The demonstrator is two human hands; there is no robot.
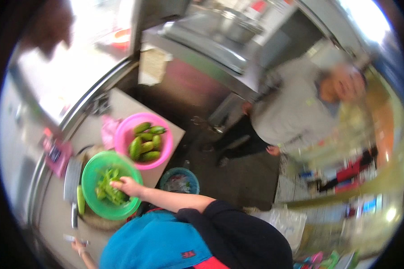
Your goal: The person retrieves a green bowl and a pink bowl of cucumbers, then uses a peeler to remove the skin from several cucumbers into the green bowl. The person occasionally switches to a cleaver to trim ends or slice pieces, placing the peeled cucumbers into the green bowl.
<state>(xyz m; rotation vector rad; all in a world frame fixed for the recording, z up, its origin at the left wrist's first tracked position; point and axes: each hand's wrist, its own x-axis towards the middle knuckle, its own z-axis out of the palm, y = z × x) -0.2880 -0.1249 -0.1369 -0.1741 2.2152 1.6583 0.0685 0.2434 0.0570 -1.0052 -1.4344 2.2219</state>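
My right hand reaches into a green plastic bowl, its fingers among green vegetable peelings; blur hides whether it grips any. My left hand, near the lower left edge, holds a small light-coloured tool, possibly a peeler. The bowl rests on a round wooden chopping board. Beside it lie a cleaver and a pale green cucumber. A pink plastic bowl holding several green cucumbers stands just beyond the green one.
A pink cloth and a pink bag lie on the counter. On the floor below its edge stands a blue tub. Another person stands across the dark floor, near a steel kitchen unit with a pot.
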